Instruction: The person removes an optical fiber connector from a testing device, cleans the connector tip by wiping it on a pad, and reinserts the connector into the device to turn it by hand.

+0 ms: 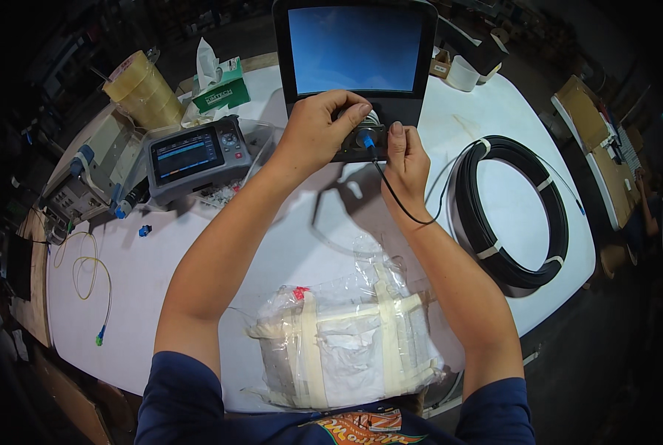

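Note:
A black-framed monitor [355,50] with a blue screen stands at the far middle. At the round metal port below the screen, a blue fiber optic connector [367,141] sits with its black cable [392,194] trailing past my right wrist. My left hand [322,127] is closed, thumb and forefinger pinched above the port; what they grip is hidden. My right hand [407,162] is closed at the port's right side, thumb up and fingers curled, its grip also hidden. The cable leads to a black coil [471,215] bound with pale ties, on the right of the white table.
A handheld tester [190,159] rests over a clear bin at left, near tape rolls [144,93] and a green tissue box [226,85]. A yellow patch cord [87,259] and small blue adapter [145,231] lie left. A taped plastic-wrapped bundle [346,348] lies close to me.

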`<control>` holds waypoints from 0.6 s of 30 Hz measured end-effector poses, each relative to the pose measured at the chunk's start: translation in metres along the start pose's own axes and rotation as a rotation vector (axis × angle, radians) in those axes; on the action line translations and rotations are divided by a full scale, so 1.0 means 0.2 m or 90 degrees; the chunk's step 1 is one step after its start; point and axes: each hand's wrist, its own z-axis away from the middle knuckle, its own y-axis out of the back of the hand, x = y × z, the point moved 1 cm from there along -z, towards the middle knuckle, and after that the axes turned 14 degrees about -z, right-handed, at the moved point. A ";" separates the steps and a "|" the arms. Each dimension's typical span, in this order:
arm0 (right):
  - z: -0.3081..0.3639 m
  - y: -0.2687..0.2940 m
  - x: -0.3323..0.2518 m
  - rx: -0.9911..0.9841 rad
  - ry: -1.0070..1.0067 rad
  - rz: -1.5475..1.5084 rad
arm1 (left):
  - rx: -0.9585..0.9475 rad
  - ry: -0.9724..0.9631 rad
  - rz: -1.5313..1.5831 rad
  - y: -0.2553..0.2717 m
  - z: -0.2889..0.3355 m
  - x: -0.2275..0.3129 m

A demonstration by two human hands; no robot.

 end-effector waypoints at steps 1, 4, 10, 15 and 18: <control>0.00 0.00 0.00 -0.002 0.000 -0.006 | 0.005 0.009 0.007 0.00 0.00 0.00; 0.00 -0.02 -0.02 -0.001 0.001 -0.009 | 0.025 0.032 0.028 -0.02 0.01 0.01; 0.00 -0.01 -0.02 0.010 0.004 -0.006 | 0.079 0.025 -0.045 -0.03 0.01 0.04; -0.01 -0.01 0.00 -0.004 -0.002 0.012 | 0.106 0.004 -0.046 -0.04 0.01 0.02; -0.01 -0.01 0.02 -0.008 0.013 0.009 | 0.095 -0.043 0.011 -0.03 0.01 -0.01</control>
